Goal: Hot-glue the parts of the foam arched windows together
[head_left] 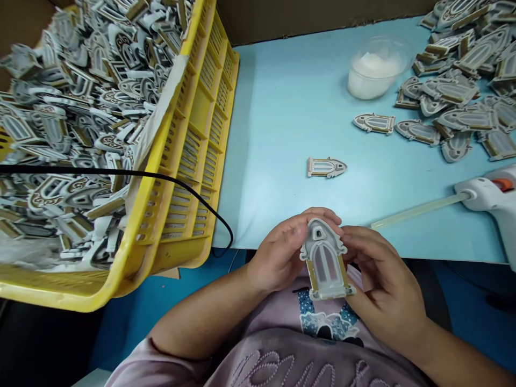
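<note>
Between both hands, close to my body, is a small arched window-shaped piece (325, 263) in grey-white with gold-brown sides. My left hand (284, 250) grips its upper left edge, the thumb lying near the top and the fingers behind it. From the right, my right hand (382, 282) holds the piece by its side and lower edge; some fingertips are hidden behind it. On the table beyond my hands lies one similar piece (326, 167), flat, its point to the right. Another such piece (374, 123) rests farther back, its point to the left.
A yellow crate (197, 134) heaped with similar pieces stands at the left, a black cable (177, 180) crossing it. A clear tub (368, 80) of white material stands by a pile of pieces (455, 88) at back right. A glue gun (484, 191) with a long glue stick lies right.
</note>
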`<action>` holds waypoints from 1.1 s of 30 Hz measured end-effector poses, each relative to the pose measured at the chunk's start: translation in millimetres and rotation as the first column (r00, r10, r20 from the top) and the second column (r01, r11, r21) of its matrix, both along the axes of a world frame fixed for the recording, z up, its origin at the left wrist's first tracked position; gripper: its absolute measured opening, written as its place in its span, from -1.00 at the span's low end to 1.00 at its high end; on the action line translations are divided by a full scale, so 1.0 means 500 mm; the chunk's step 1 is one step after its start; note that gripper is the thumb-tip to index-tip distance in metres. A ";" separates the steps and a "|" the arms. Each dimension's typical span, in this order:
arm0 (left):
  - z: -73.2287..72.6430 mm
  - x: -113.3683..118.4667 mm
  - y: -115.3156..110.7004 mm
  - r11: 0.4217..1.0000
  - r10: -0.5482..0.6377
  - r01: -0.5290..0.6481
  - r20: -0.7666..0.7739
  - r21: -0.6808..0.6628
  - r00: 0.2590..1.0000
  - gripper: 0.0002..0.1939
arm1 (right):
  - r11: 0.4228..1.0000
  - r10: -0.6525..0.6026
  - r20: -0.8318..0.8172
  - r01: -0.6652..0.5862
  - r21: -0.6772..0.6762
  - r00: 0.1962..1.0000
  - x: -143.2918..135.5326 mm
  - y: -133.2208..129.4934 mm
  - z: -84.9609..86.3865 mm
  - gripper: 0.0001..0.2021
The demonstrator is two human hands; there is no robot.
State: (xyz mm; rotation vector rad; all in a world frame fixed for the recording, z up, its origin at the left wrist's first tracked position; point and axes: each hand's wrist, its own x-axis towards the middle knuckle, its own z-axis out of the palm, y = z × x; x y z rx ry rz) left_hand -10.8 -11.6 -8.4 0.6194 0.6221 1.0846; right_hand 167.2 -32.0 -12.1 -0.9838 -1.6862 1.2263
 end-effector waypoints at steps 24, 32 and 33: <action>-0.012 -0.068 0.033 0.899 0.190 -0.186 -0.030 -0.397 0.981 -0.62 | 0.964 -0.030 0.846 -0.208 0.165 0.533 -0.012 0.347 -0.007 -0.57; -0.006 -0.085 0.043 0.876 0.258 -0.249 -0.035 -0.413 0.966 -0.43 | 0.886 0.198 0.653 -0.419 0.201 0.732 0.013 0.286 0.095 -0.57; -0.006 -0.085 0.040 0.892 0.221 -0.206 -0.009 -0.402 0.975 -0.41 | 0.878 0.260 0.612 -0.447 0.174 0.747 0.016 0.273 0.109 -0.55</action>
